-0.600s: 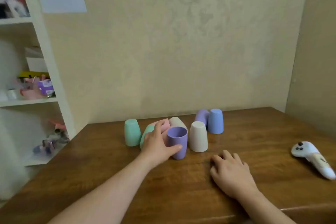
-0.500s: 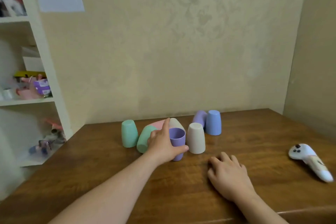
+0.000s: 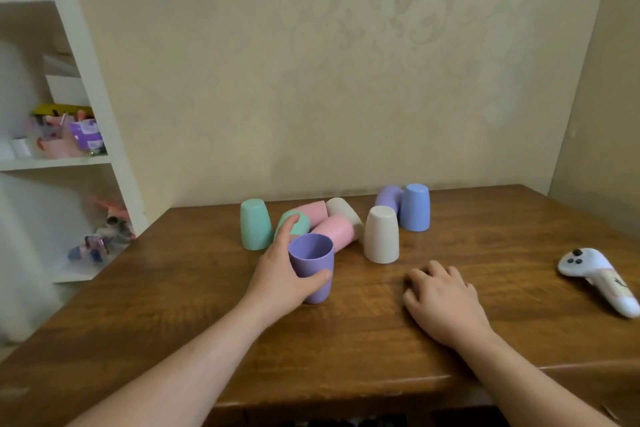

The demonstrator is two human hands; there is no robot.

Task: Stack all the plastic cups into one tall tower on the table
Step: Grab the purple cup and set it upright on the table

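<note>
My left hand (image 3: 282, 276) grips an upright purple cup (image 3: 313, 262), mouth up, standing on the wooden table (image 3: 363, 340). Behind it lie a green cup (image 3: 300, 220) and two pink cups (image 3: 334, 230) on their sides, with a cream cup (image 3: 343, 210) tipped over behind them. A green cup (image 3: 255, 224), a cream cup (image 3: 381, 234) and a blue cup (image 3: 415, 206) stand upside down. Another purple cup (image 3: 388, 197) lies next to the blue one. My right hand (image 3: 445, 302) rests flat on the table, holding nothing.
A white hand controller (image 3: 599, 277) lies at the table's right side. A white shelf unit (image 3: 86, 107) with clutter stands left of the table. Walls close off the back and right. The table's front edge runs just below my right wrist.
My left hand has pulled the purple cup nearer to me, away from the lying cups. My right hand has stayed flat on the table.
</note>
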